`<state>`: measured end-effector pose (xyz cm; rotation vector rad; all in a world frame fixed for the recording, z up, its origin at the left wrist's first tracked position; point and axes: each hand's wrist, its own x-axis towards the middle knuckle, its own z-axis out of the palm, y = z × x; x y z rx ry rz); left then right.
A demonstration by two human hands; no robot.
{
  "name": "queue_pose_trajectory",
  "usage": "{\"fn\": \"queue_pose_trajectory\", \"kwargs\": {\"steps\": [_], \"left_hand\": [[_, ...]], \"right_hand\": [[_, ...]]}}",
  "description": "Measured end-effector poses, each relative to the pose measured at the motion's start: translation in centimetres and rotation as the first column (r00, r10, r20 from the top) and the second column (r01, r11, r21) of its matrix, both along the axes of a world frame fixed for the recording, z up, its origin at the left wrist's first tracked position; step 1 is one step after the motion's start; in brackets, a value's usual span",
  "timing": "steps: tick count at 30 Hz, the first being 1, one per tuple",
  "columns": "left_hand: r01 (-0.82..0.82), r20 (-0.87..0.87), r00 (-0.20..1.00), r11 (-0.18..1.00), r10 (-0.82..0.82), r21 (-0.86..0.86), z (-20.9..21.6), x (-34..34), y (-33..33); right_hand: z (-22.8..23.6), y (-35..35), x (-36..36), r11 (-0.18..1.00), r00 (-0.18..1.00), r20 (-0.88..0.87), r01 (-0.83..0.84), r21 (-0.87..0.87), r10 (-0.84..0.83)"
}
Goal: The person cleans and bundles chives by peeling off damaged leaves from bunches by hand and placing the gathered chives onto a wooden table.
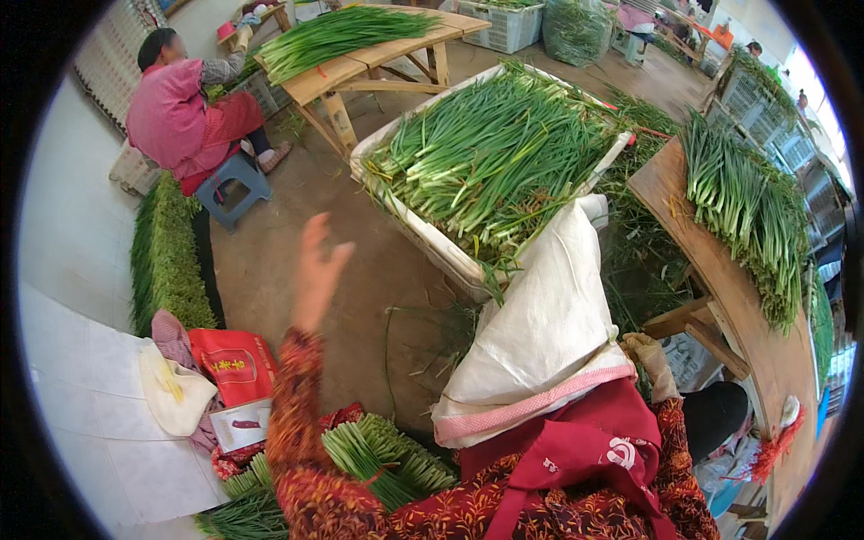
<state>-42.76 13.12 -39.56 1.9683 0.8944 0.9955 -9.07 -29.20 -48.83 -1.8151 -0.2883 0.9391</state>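
My bare left hand (319, 270) is raised over the brown floor, a little blurred, fingers apart and nothing in them. At my right side, my right hand (652, 364) wears a beige glove and hangs low beside the white woven sack cloth (540, 315); its fingers are hard to make out. The cloth covers my lap and reaches up to a large white crate (423, 229). Loose garlic chives (504, 148) with pale stem ends fill that crate. Bundled chives (382, 459) stand by my left forearm.
Bundles of chives (742, 198) lie on a wooden bench (670, 193) at my right. A wooden table (333, 76) with more chives stands ahead. At the far left a person in pink (171, 117) sits on a blue stool (232, 184). A red bag (232, 364) lies at left.
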Motion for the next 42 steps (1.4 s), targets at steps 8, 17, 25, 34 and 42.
{"fn": "queue_pose_trajectory", "kwargs": {"steps": [8,17,25,34,42], "left_hand": [[0.176,-0.705,0.708,0.962,0.025,0.21,-1.1,18.7,6.4],[0.177,-0.885,0.458,0.984,-0.084,-0.002,-3.8,20.4,6.0],[0.175,-0.909,0.416,0.98,0.011,0.092,-4.0,20.2,7.0],[0.222,-0.933,0.352,0.962,0.074,0.16,-4.8,19.6,5.3],[0.223,-0.929,0.36,0.975,-0.088,-0.006,-3.3,19.4,8.1]], "right_hand": [[-3.1,-1.4,0.1,0.996,0.989,-0.133,0.066,0.056,-0.058],[-5.8,-2.3,-0.4,0.985,0.951,-0.267,0.17,0.023,-0.158],[-7.0,-1.7,-0.3,0.983,0.928,-0.328,0.183,-0.01,-0.176],[-7.0,-1.0,-0.1,0.992,0.969,-0.232,0.059,-0.116,-0.084],[-6.4,0.8,0.6,0.994,0.975,-0.222,-0.016,-0.108,-0.009]]}}
